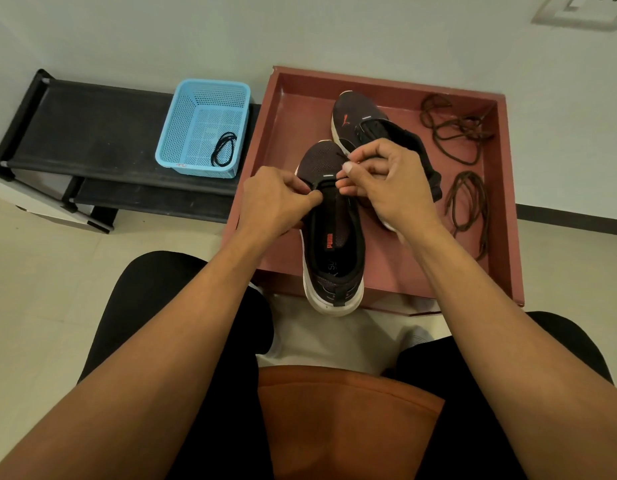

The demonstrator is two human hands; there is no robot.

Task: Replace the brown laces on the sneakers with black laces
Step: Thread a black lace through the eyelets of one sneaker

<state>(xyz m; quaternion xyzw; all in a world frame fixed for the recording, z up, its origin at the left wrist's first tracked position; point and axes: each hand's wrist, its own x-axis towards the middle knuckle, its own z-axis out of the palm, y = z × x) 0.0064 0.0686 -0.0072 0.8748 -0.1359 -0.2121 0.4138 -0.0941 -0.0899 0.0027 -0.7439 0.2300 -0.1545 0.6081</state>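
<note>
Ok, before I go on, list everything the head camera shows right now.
tray: one, red-brown, on the floor
near sneaker: one, dark, white sole, tray's front edge
far sneaker: one, dark, behind it
brown laces: two bundles, tray's right side
basket: one, blue, on the rack
spare black lace: one, in the basket
rack: one, black, left
wall socket: one, white, top right
left hand: pinches the near sneaker's upper
right hand: pinches a black lace end there

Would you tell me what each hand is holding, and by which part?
The left hand grips the near sneaker at the left edge of its lace opening; the right hand pinches a black lace at the front eyelets.
</note>
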